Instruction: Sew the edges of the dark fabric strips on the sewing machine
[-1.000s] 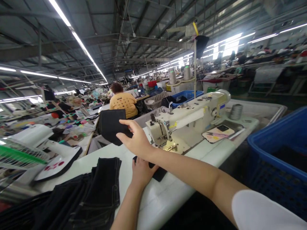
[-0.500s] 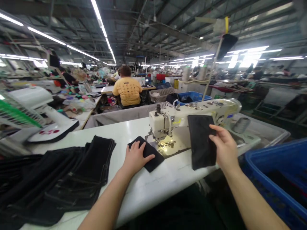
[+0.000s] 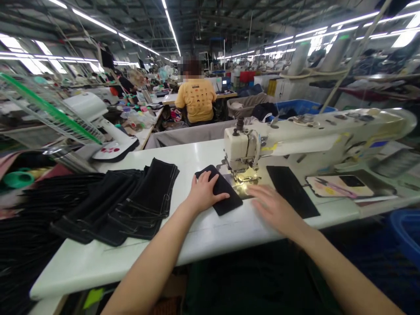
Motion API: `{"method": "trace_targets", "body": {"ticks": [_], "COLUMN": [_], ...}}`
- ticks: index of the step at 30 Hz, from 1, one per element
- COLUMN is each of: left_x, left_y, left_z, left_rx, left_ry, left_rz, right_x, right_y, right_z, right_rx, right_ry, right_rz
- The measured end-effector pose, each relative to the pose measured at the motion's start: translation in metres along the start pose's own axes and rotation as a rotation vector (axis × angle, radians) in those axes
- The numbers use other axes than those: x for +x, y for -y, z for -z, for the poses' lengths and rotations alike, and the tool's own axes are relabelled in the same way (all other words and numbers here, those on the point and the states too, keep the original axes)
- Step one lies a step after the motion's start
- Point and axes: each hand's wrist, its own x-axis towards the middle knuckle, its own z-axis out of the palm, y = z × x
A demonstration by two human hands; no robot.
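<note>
My left hand (image 3: 206, 193) lies spread on a black fabric piece (image 3: 226, 202), pressing it to the white table just left of the sewing machine (image 3: 243, 151). Over the table in front of the needle area, my right hand (image 3: 271, 205) reaches leftward with its fingers stretched out, slightly blurred, holding nothing. A second black fabric panel (image 3: 292, 190) lies flat to the right of the needle, behind my right hand. On the left, a fanned stack of black stitched pieces (image 3: 144, 197) rests on the table.
Scissors (image 3: 331, 186) and a phone (image 3: 356, 180) lie right of the loose panel. A small white fan (image 3: 108, 135) stands at the back left. A blue basket (image 3: 405, 232) is at the lower right. A person in a yellow shirt (image 3: 196, 100) sits ahead, back turned.
My right hand has put down the black panel right of the needle and moved left toward the other piece. My left hand stays on its piece. The camera view has shifted.
</note>
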Motion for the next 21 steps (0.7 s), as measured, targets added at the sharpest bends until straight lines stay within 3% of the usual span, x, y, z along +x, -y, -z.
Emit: {"method": "trace_targets", "body": {"ticks": [2,5,11,21], "left_x": [-0.001,-0.002,0.003,0.039], "left_y": [-0.002,-0.004,-0.004,-0.005], "left_z": [0.001,0.001,0.000,0.006], "left_rx": [-0.010,-0.009,-0.044,-0.083], "left_ry": [0.017,0.029,0.059,0.162], "left_rz": [-0.036,-0.073,-0.187,-0.222], "right_x": [-0.001,-0.005,-0.011,-0.002], "right_y": [0.018,0.024,0.015,0.004], "right_z": [-0.018,-0.032,-0.028,-0.028], "right_rx": [0.005,-0.034,-0.051,-0.038], "right_ry": [0.066,0.097,0.096,0.063], "right_rz": [0.064,0.094,0.141,0.085]}}
